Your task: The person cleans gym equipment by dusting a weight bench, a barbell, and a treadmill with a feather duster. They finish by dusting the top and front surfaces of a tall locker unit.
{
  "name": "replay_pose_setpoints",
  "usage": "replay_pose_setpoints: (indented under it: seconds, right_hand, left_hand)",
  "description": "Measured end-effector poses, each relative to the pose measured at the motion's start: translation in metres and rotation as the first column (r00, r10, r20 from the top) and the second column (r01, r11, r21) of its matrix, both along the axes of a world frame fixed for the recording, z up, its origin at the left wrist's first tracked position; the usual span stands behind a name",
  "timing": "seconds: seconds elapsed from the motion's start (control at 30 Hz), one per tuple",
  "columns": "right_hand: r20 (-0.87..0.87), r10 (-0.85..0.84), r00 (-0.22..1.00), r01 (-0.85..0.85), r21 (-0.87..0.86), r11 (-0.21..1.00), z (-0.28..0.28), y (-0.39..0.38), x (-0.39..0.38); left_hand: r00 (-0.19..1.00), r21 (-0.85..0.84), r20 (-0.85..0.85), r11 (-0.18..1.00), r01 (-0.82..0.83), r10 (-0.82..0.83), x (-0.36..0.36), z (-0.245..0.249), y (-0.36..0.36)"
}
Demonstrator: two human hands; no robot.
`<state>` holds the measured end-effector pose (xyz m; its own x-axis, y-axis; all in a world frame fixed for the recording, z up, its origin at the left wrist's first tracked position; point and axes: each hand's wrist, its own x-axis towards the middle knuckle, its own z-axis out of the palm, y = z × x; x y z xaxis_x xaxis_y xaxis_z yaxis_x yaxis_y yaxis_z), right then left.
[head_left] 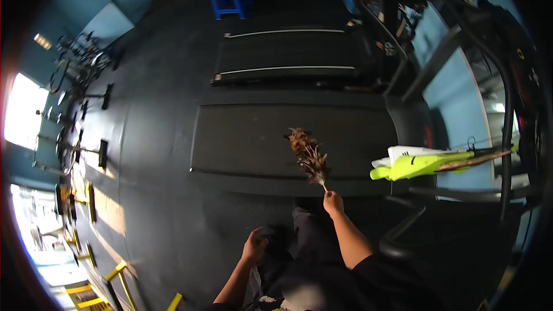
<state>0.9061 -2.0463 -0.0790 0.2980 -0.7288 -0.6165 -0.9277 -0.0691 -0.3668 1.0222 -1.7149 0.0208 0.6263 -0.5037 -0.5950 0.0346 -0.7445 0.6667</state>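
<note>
Over the dark treadmill belt (247, 138), the right hand (333, 201) clamps the thin handle of a brown feather duster (309, 156). Its long axis runs from the fist up and slightly left, with the feathers pointing away across the belt. The dusting looks mid-way, though no dust is visible to judge it by. The left hand (254, 246) rests on the dark trousers, and I cannot tell its grip.

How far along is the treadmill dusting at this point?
Done: nothing visibly finished; dust is too fine to judge. In hand: the right hand holds the feather duster over the near treadmill's belt; left hand rests by the trousers. Left, likely: the far treadmill.
</note>
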Motion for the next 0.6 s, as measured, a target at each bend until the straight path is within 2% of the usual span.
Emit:
replay_pose_setpoints:
  seconds: [0.07, 0.1, 0.13, 0.17, 0.2, 0.23, 0.27, 0.3, 0.37, 0.4, 0.43, 0.5, 0.57, 0.6]
  right_hand:
    - [0.073, -0.137, 0.988, 0.146, -0.130, 0.981, -0.008, 0.000, 0.014]
    - [0.062, -0.176, 0.982, 0.184, -0.142, 0.973, -0.021, 0.004, 0.011]
    - [0.118, -0.110, 0.987, 0.143, -0.331, 0.933, -0.038, 0.000, 0.009]
    - [0.150, -0.024, 0.988, 0.097, -0.505, 0.857, -0.061, 0.002, 0.000]
    - [0.188, -0.158, 0.969, 0.220, -0.376, 0.900, -0.085, 0.008, -0.008]
    - [0.151, -0.380, 0.913, 0.388, -0.031, 0.921, -0.085, 0.011, -0.006]
    - [0.036, -0.559, 0.829, 0.524, 0.300, 0.797, -0.093, 0.010, -0.010]
    - [0.012, -0.557, 0.831, 0.529, 0.294, 0.796, -0.108, 0.011, -0.009]
    - [-0.157, -0.656, 0.738, 0.674, 0.217, 0.706, -0.149, 0.024, -0.032]
    - [-0.129, -0.674, 0.728, 0.685, 0.082, 0.724, -0.161, 0.024, -0.036]
    - [-0.105, -0.687, 0.719, 0.686, -0.051, 0.726, -0.171, 0.020, -0.032]
    - [-0.059, -0.758, 0.649, 0.753, -0.089, 0.652, -0.194, 0.012, -0.030]
    - [0.083, -0.776, 0.626, 0.779, -0.104, 0.618, -0.228, 0.001, -0.040]
    - [0.094, -0.754, 0.650, 0.758, -0.148, 0.635, -0.245, -0.011, -0.048]
  left_hand:
    - [0.995, -0.016, -0.086, 0.999, 0.045, -0.046, 0.043, -0.051, 0.014]
    - [0.987, -0.018, -0.105, 0.992, 0.121, -0.122, 0.069, -0.071, 0.018]
    - [0.983, -0.025, -0.106, 0.989, 0.145, -0.147, 0.096, -0.097, 0.012]
    - [0.975, 0.041, -0.189, 0.991, 0.127, -0.117, 0.122, -0.099, -0.004]
    - [0.960, 0.110, -0.271, 0.988, 0.106, -0.073, 0.140, -0.105, -0.016]
    - [0.957, 0.108, -0.279, 0.988, 0.110, -0.076, 0.159, -0.137, -0.015]
    - [0.958, 0.074, -0.154, 0.964, 0.257, -0.244, 0.182, -0.192, -0.008]
    - [0.915, 0.064, -0.034, 0.913, 0.402, -0.401, 0.199, -0.243, 0.001]
    - [0.776, 0.116, 0.209, 0.803, 0.584, -0.595, 0.230, -0.355, 0.023]
    - [0.889, 0.092, 0.058, 0.889, 0.448, -0.454, 0.232, -0.341, 0.003]
    - [0.952, 0.110, -0.097, 0.947, 0.301, -0.291, 0.247, -0.307, -0.033]
    - [0.959, 0.207, -0.199, 0.948, 0.241, -0.200, 0.256, -0.305, -0.067]
    - [0.941, 0.216, -0.237, 0.932, 0.292, -0.240, 0.260, -0.308, -0.087]
    - [0.936, 0.216, -0.237, 0.925, 0.314, -0.262, 0.260, -0.316, -0.093]
